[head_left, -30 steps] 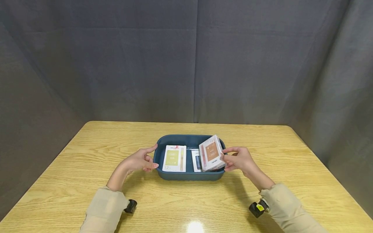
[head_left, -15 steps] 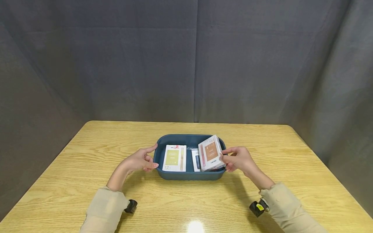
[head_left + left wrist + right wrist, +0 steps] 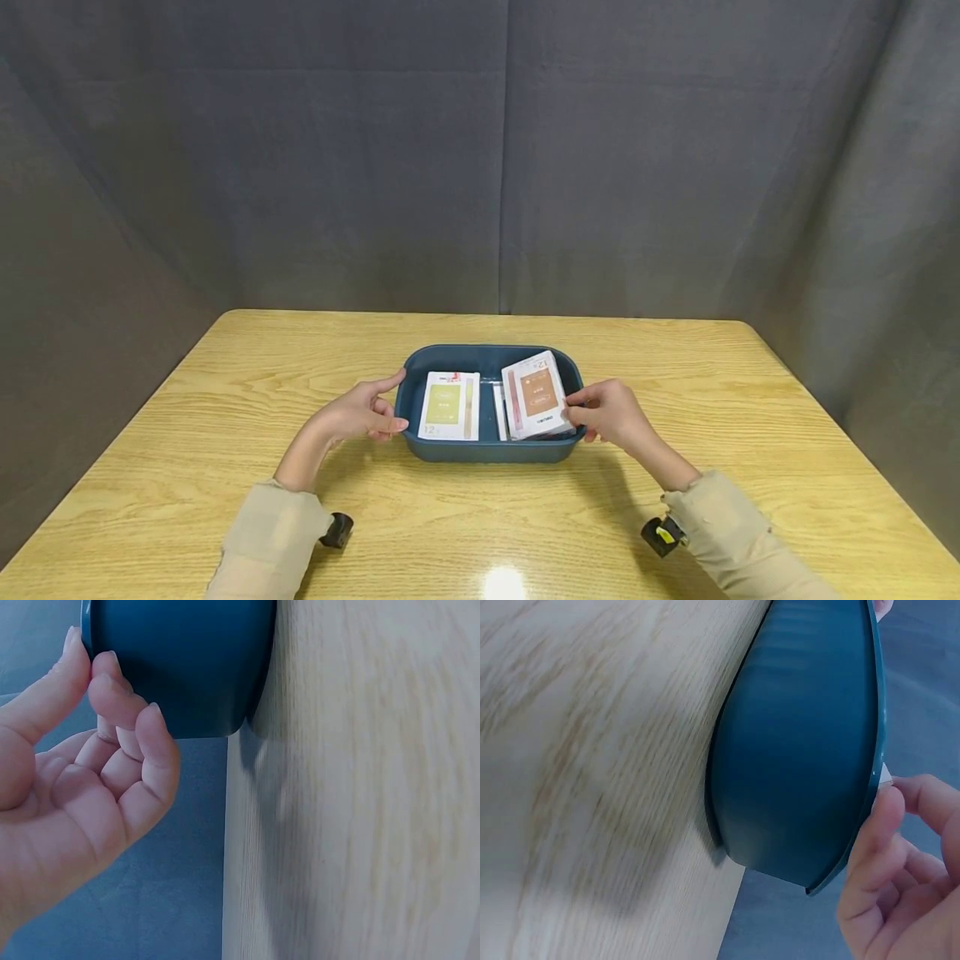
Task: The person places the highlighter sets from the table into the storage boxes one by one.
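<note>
A dark blue bin stands on the table. My left hand holds its left end, one digit at the rim and the others curled against the outer wall, as the left wrist view shows. With thumb and forefinger my right hand pinches the lower right corner of a white box with an orange-brown panel. That box lies tilted over the bin's right half, on top of a white item that it mostly hides. In the left half lies a white box with a yellow-green panel, face up.
The wood-grain table stretches out around the bin. Grey curtains hang behind it and at both sides. Each sleeved forearm wears a black wrist camera.
The white box with the orange-brown panel has shifted slightly left and lies flatter, covering more of the item beneath. My right hand has moved a little left with it; my left hand stays put.
</note>
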### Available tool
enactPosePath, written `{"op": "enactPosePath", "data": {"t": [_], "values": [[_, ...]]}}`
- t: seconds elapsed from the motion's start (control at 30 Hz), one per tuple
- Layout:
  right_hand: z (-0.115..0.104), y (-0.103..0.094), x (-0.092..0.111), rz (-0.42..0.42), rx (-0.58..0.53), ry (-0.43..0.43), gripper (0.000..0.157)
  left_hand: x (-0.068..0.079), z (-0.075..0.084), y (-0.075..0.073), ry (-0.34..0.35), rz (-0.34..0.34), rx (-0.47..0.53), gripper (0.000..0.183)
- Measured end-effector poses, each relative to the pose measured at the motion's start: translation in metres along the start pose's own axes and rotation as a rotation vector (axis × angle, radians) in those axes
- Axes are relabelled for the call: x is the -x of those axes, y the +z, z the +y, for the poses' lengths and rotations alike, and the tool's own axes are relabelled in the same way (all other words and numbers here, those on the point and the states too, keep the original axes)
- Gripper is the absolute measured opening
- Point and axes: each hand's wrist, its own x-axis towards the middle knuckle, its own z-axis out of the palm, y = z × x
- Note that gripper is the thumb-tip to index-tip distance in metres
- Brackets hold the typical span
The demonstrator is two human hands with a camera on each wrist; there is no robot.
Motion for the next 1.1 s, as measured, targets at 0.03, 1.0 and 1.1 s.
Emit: {"op": "enactPosePath", "data": {"t": [0.03, 1.0, 1.1], "values": [[-0.0006, 0.0004, -0.0002, 0.001, 0.009, 0.001, 0.017, 0.0001, 0.0002, -0.0001, 0.0, 0.0, 0.0, 0.081], [0.0037, -0.0012, 0.0041, 0.096, 0.157, -0.088, 0.019, 0.0025, 0.0055, 0.0015, -0.007, 0.061, -0.127, 0.079], [0.0036, -0.0023, 0.0065, 0.143, 0.194, -0.112, 0.019, 0.004, 0.0079, 0.0034, -0.01, 0.095, -0.204, 0.073]]}}
